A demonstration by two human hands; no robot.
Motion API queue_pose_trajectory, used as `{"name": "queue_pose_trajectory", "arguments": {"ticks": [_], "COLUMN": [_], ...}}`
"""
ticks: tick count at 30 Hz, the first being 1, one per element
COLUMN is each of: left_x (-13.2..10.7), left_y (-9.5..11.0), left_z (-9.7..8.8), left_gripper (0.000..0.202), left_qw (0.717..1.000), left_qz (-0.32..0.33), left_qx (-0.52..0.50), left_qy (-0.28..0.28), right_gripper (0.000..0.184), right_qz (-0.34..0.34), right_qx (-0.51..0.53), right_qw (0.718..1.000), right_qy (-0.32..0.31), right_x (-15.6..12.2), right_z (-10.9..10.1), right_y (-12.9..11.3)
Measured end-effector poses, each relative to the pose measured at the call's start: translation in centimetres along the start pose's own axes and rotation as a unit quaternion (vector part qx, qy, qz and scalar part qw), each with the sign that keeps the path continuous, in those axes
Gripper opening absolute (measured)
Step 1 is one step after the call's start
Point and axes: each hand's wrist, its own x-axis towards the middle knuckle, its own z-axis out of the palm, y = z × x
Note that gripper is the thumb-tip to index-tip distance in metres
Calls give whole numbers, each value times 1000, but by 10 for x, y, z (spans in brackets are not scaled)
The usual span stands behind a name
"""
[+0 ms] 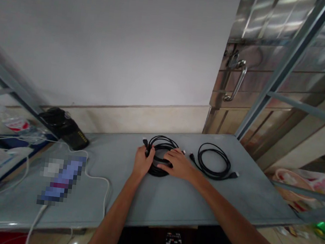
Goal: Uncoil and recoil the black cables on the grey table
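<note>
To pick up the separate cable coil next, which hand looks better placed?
Probably the right hand: it is nearer the separate coil, while the left hand is at the left of the handled coil. Both hands are on that one, though.

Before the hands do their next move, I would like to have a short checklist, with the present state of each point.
1. Left hand grips the coiled black cable: ok, at its left side.
2. Right hand touches this coil: ok, at its right side.
3. Coil's ends tucked in: not ok, a black plug sticks out at upper left.
4. Coil tied: cannot tell, hands cover parts.
5. Thin white cable apart from coil: ok, lies further left.
</note>
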Motion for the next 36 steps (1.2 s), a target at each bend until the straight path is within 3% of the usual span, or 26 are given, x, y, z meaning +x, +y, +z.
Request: {"name": "queue_pose_trajectory", "arguments": {"ticks": [5, 9, 13, 17, 21, 26, 29, 32, 36], "left_x": [-4, -4, -6, -9, -9, -6, -5, -5, -5], "left_y": [-17, -25, -28, -28, -27, -18, -10, -6, -6], "left_z": [5, 8, 9, 10, 10, 6, 5, 6, 8], "left_gripper": [27, 39, 37, 65, 71, 52, 34, 38, 39], "left_qw": [999, 999, 998, 999, 997, 990, 982, 977, 978], "left_qz": [15, 11, 11, 5, 14, 71, 109, 130, 134], "left_qx": [40, 51, 52, 47, 65, 111, 133, 121, 102], "left_qy": [-5, -6, -15, -23, -28, -40, -74, -118, -125], "right_gripper": [52, 71, 72, 78, 66, 54, 50, 43, 35], "right_qz": [-10, -13, -14, -15, -18, -36, -53, -64, -63], "right_qx": [57, 100, 109, 112, 85, 66, 71, 78, 81], "right_qw": [998, 995, 994, 993, 996, 997, 996, 994, 993], "right_qy": [7, -7, -10, -22, -27, 1, 18, 33, 51], "right_x": [-4, -4, -6, -8, -8, -7, -8, -10, -12], "right_z": [8, 5, 3, 3, 7, 15, 16, 13, 9], "right_y": [5, 9, 12, 14, 15, 18, 21, 22, 23]}}
